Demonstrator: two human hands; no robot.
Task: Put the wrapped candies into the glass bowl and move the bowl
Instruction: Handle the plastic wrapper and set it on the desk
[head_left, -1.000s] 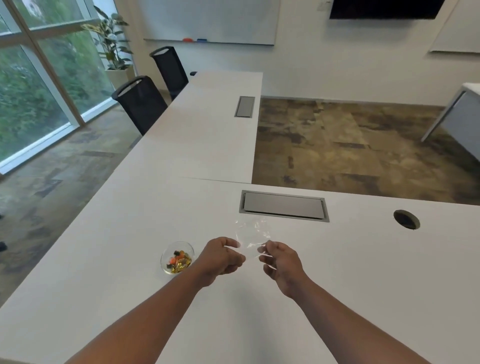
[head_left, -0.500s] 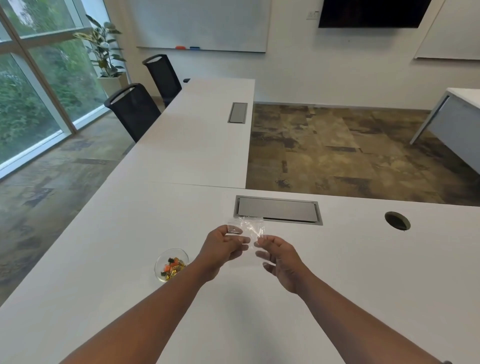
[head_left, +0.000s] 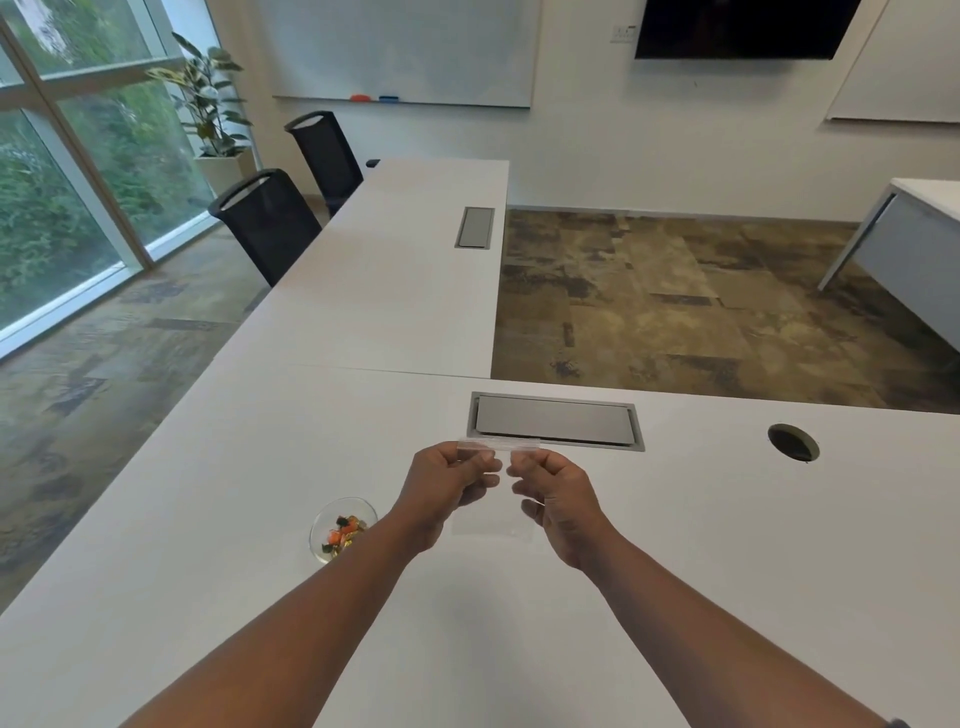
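Observation:
A small glass bowl (head_left: 321, 526) stands on the white table (head_left: 208, 493), left of my left forearm. Inside it lie several wrapped candies (head_left: 343, 535) in orange, gold and dark wrappers. Above the table's middle, my left hand (head_left: 441, 486) and my right hand (head_left: 558, 493) pinch the top strip of a clear plastic bag (head_left: 493, 512). The bag hangs flat between them and looks empty. Both hands are to the right of the bowl and apart from it.
A grey cable hatch (head_left: 556, 421) is set into the table just beyond my hands, and a round cable hole (head_left: 793, 441) lies to the right. A second table runs away on the left with two black chairs (head_left: 270, 223) beside it.
The bag was crumpled between my hands and is now held stretched flat by its top strip. The bowl has not moved on the table.

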